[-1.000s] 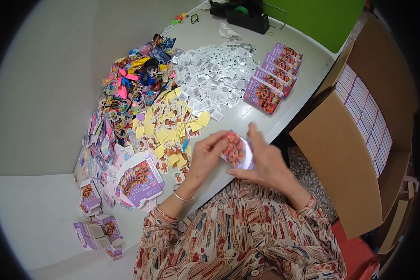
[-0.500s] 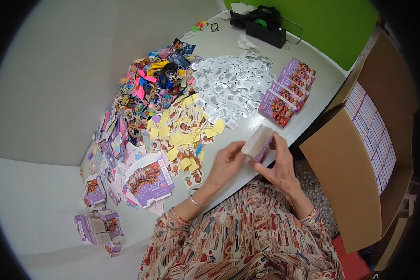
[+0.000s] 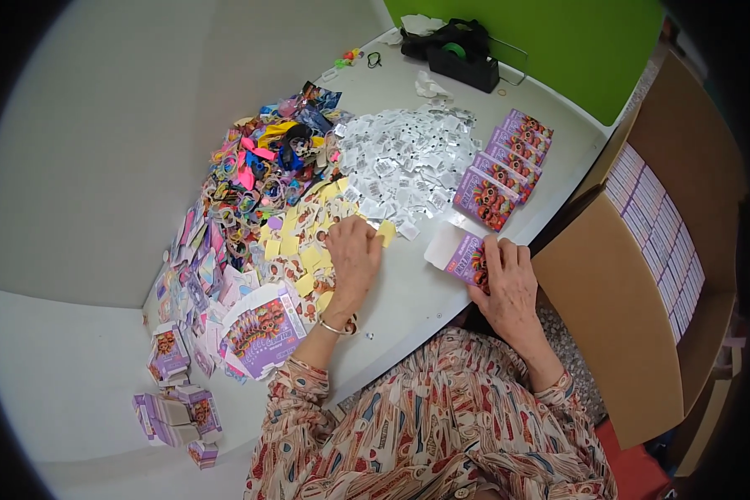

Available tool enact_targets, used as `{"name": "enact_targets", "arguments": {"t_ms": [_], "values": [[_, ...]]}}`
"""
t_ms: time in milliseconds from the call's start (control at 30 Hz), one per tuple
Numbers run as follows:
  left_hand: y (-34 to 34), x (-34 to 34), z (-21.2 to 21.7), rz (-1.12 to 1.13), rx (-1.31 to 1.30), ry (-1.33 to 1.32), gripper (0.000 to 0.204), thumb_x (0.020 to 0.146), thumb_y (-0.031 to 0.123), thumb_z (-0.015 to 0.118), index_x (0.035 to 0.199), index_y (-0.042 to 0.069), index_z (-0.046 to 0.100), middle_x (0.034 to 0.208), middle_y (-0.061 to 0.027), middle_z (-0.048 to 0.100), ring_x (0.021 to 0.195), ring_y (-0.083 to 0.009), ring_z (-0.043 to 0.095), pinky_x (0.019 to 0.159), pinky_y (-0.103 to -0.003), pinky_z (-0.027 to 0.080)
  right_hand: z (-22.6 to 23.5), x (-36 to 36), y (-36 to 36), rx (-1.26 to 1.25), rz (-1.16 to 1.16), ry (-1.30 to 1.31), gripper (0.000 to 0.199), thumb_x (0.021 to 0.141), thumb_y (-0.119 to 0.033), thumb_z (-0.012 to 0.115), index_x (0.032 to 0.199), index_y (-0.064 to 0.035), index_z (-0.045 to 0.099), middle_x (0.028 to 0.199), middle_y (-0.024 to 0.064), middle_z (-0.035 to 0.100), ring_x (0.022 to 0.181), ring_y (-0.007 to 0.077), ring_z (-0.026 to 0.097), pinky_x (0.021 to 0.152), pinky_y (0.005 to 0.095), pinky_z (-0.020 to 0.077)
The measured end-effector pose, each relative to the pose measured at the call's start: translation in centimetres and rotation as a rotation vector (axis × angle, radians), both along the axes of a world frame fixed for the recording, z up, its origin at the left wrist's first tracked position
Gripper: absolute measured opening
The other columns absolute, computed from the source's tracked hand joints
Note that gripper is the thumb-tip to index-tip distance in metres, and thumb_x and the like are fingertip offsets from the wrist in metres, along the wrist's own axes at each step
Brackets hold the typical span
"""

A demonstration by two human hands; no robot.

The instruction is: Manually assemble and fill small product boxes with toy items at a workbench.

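Observation:
In my right hand (image 3: 510, 285) I hold a small purple carton (image 3: 468, 258) with fruit-like pictures, fingers over its right side. Its white flap (image 3: 443, 243) stands open toward the left. My left hand (image 3: 354, 260) reaches down to the right part of a pile of yellow and picture-printed cards (image 3: 312, 237). Its fingers are curled with the tips down in the pile; whatever they grip is hidden. Right behind the carton, several similar purple cartons (image 3: 485, 200) lie in an overlapping row. A heap of small white packets (image 3: 408, 154) lies beyond my left hand.
A colourful heap of small trinkets (image 3: 258, 167) lies at the left, with fanned flat cartons (image 3: 267, 329) nearer me. Folded cartons (image 3: 167, 412) stand at the lower left. A tape dispenser (image 3: 467, 67) sits at the back. A large cardboard box (image 3: 617, 333) of packed cartons is at the right.
My left hand has let go of the carton and moved left onto the card pile. My right hand keeps the carton, now turned so its printed face shows.

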State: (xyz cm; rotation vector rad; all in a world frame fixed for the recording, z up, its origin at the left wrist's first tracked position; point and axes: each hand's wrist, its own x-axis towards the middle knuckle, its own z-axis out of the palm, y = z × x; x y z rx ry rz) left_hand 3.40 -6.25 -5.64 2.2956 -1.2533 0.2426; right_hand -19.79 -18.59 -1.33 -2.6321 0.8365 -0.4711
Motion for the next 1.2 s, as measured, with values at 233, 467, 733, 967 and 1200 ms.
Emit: {"name": "enact_targets", "arguments": {"t_ms": [233, 467, 733, 967, 1200], "values": [[0.2, -1.4, 6.7, -0.104, -0.084, 0.609, 0.011, 0.085, 0.007, 0.063, 0.092, -0.001, 0.066, 0.077, -0.0111, 0.067, 0.060, -0.0161, 0.061, 0.055, -0.026, 0.046, -0.5, 0.9, -0.2, -0.005, 0.039, -0.006, 0.078, 0.060, -0.008, 0.079, 0.127, -0.0007, 0.041, 0.106, 0.0164, 0.048, 0.095, 0.0331, 0.046, 0.084, 0.0409, 0.0426], [-1.8, -4.3, 6.6, -0.309, 0.263, 0.431, 0.011, 0.081, 0.006, 0.063, 0.089, 0.001, 0.068, 0.079, -0.0122, 0.067, 0.064, -0.0219, 0.064, 0.059, -0.030, 0.049, 0.3, 1.2, 0.4, 0.027, 0.138, -0.010, 0.078, 0.060, -0.008, 0.079, 0.128, -0.0010, 0.040, 0.106, 0.0162, 0.047, 0.096, 0.0338, 0.046, 0.084, 0.0410, 0.0428], [-2.2, -0.6, 1.6, -0.168, -0.105, 0.211, 0.015, 0.082, 0.014, 0.069, 0.090, 0.001, 0.068, 0.088, -0.0104, 0.064, 0.074, -0.0239, 0.060, 0.064, -0.033, 0.048, -0.1, -0.5, -0.5, 0.057, 0.011, 0.032, 0.077, 0.063, -0.012, 0.079, 0.128, 0.0019, 0.040, 0.103, 0.0173, 0.049, 0.094, 0.0339, 0.047, 0.083, 0.0418, 0.0434], [-2.9, -1.2, -1.8, -0.047, -0.098, 0.024, 0.020, 0.075, 0.018, 0.073, 0.085, 0.003, 0.064, 0.092, -0.0098, 0.059, 0.088, -0.0271, 0.053, 0.078, -0.037, 0.042, -0.3, -0.2, -0.6, 0.044, 0.008, 0.065, 0.080, 0.062, -0.014, 0.080, 0.129, 0.0045, 0.039, 0.103, 0.0186, 0.050, 0.094, 0.0339, 0.048, 0.083, 0.0409, 0.0436], [-1.9, 1.1, -1.0, -0.056, -0.172, 0.479, 0.015, 0.083, 0.013, 0.068, 0.085, 0.000, 0.062, 0.077, -0.0021, 0.057, 0.067, -0.0103, 0.052, 0.059, -0.027, 0.042, -0.4, -0.4, -0.7, 0.053, 0.005, 0.054, 0.081, 0.062, -0.014, 0.080, 0.130, 0.0043, 0.038, 0.103, 0.0189, 0.049, 0.095, 0.0343, 0.048, 0.083, 0.0413, 0.0436]]}}
